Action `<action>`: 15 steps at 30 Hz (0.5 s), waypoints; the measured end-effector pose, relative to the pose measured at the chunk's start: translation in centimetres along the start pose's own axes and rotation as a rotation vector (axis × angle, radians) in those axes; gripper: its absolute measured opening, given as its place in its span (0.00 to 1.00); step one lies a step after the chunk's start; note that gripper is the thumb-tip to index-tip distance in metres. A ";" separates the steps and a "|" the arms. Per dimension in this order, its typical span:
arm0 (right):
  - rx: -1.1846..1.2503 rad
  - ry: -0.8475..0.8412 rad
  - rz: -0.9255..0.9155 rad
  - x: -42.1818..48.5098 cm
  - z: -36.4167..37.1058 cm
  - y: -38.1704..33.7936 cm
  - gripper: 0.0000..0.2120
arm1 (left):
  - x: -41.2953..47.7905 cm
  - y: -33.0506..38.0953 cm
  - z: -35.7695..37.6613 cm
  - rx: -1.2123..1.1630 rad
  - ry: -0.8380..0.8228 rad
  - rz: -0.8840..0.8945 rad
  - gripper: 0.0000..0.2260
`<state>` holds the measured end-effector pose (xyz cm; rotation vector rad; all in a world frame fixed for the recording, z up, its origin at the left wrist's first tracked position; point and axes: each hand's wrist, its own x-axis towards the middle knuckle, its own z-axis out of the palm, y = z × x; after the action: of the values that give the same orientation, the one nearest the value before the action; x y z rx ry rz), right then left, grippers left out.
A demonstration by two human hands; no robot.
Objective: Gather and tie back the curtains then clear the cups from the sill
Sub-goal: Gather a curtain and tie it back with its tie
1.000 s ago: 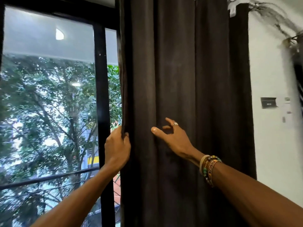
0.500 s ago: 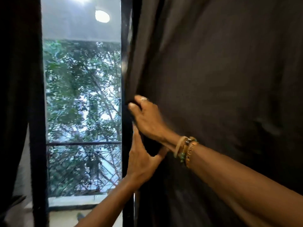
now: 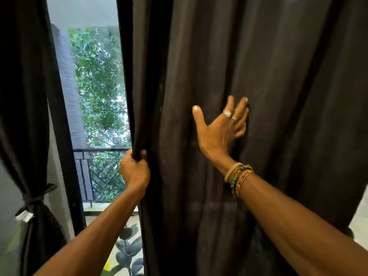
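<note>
Both hands have parted since half a second ago, when they met at the fabric's edge. Filling the right of the view, the dark right curtain (image 3: pixel 278 96) hangs in folds; the left curtain (image 3: pixel 23 96) stands already tied at its waist by a tie-back (image 3: pixel 34 199). With fingers spread, the right hand (image 3: pixel 221 128) presses flat against the folds, while the left hand (image 3: pixel 134 170) fists the right curtain's leading edge beside the window (image 3: pixel 97 96). Beaded bracelets (image 3: pixel 239 178) circle the right wrist.
</note>
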<state>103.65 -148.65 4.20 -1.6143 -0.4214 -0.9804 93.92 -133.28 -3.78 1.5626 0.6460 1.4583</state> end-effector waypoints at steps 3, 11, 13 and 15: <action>0.092 -0.179 0.180 0.6 -1.7 1.4 0.58 | -0.7 0.8 -0.5 -0.036 -0.018 0.049 0.06; 0.081 -0.129 0.059 1.1 -2.4 3.2 0.18 | -1.1 1.4 -1.2 0.123 -0.066 0.299 0.05; 0.078 -0.065 0.167 1.0 -2.5 3.1 0.38 | -1.3 1.9 -1.6 0.079 -0.051 0.289 0.10; 0.096 -0.129 0.239 1.4 -2.1 2.7 0.48 | -1.3 2.3 -2.0 0.024 -0.048 0.287 0.17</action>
<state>105.61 -151.75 3.57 -1.6036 -0.3479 -0.6696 91.28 -135.02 -2.62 1.7584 0.4247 1.6198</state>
